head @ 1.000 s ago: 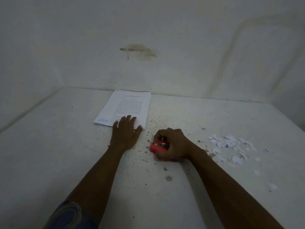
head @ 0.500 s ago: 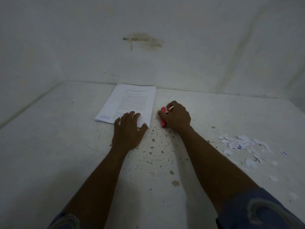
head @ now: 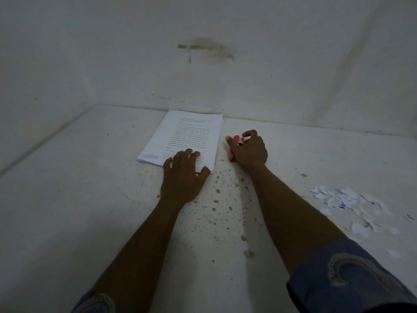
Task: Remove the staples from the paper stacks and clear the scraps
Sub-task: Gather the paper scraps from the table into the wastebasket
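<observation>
A stack of printed white paper (head: 189,136) lies on the pale speckled floor (head: 67,211) near the wall. My left hand (head: 184,177) presses flat on the stack's near right corner, fingers straight. Just right of the stack, my right hand (head: 248,150) sits over a red staple remover (head: 234,145), thumb and forefinger curled around its far end. The tool's near end shows below my palm. A scatter of small torn paper scraps (head: 352,204) lies on the floor to the right.
A white wall (head: 203,64) with a brown stain rises just behind the paper. Another wall closes the left side. Dark specks and small grit dot the floor between my forearms.
My right hand carried the red staple remover from the middle of the floor forward to the stack's right edge. My left hand stayed on the paper.
</observation>
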A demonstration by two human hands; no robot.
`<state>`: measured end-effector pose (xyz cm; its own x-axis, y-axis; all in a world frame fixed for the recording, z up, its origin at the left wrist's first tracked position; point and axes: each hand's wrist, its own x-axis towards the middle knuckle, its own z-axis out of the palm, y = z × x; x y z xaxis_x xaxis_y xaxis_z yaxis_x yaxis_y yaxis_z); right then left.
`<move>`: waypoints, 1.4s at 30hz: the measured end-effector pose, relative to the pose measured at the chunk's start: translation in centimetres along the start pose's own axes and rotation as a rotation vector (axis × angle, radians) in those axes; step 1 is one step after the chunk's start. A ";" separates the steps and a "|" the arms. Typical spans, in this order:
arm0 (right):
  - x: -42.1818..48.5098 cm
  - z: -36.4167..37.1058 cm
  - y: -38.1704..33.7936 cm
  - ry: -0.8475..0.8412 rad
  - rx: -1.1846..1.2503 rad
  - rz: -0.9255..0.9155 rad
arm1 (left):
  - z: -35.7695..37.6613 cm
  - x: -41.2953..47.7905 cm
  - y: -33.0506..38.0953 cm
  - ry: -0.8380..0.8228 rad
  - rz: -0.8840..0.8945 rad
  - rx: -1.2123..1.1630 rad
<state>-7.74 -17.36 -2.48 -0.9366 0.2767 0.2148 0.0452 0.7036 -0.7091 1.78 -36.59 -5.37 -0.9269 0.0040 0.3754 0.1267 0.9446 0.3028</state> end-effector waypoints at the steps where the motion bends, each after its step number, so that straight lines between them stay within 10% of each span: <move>1: -0.1 -0.2 0.0 -0.004 0.034 0.012 | 0.0 0.0 0.0 0.004 0.000 0.001; 17: -7.8 -12.2 4.4 -0.197 0.282 -0.151 | -2.5 -2.2 5.2 0.348 0.333 -0.049; 30: -13.4 -27.2 17.1 0.128 -0.012 -0.127 | 1.9 -8.7 26.6 -0.180 0.705 -0.464; 42: -19.0 -31.4 25.3 0.330 -0.055 0.090 | 4.8 -11.7 31.9 -0.390 0.728 -0.313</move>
<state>22.12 15.73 -3.39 -0.7654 0.5296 0.3656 0.1494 0.6988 -0.6996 14.97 -4.94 -4.28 -0.6255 0.7356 0.2601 0.7707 0.5306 0.3528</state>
